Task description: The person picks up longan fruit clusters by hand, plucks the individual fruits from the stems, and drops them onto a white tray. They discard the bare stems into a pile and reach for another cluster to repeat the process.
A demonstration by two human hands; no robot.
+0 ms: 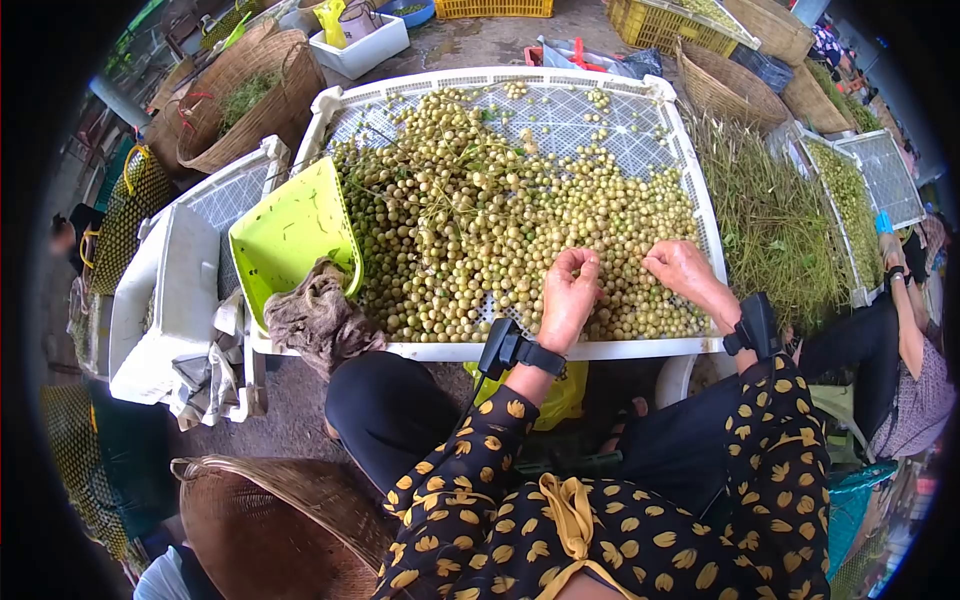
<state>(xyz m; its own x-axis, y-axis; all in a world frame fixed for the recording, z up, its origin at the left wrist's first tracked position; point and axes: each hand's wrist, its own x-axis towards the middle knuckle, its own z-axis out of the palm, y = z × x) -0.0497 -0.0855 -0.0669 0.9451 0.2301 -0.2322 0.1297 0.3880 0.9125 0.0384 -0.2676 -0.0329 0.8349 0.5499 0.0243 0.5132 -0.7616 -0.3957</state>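
Head view looks down on a white perforated tray [690,160] heaped with small round green-yellow fruits [470,215], and both hands work at its near edge. The left hand [568,296] is curled, its fingertips pinched together on what seems to be a fruit or a bit of stem from the heap near the middle of the near edge; the exact thing in the pinch is too small to tell. The right hand [682,268] rests palm-down on the fruits toward the near right corner, fingers bent and grasping nothing that shows. Picking well here probably means a light pinch with the fingertips, lifting one piece clear so its neighbours do not roll. The near rim is low and the fruits lie right against it, so a sweep toward the body could push some over. The far right part of the tray shows bare mesh, the most open room for spreading. A lime-green scoop [290,235] lies at the tray's left edge, with a crumpled brown cloth [318,318] at the near left corner. Loose stalks [770,215] pile just beyond the right edge.
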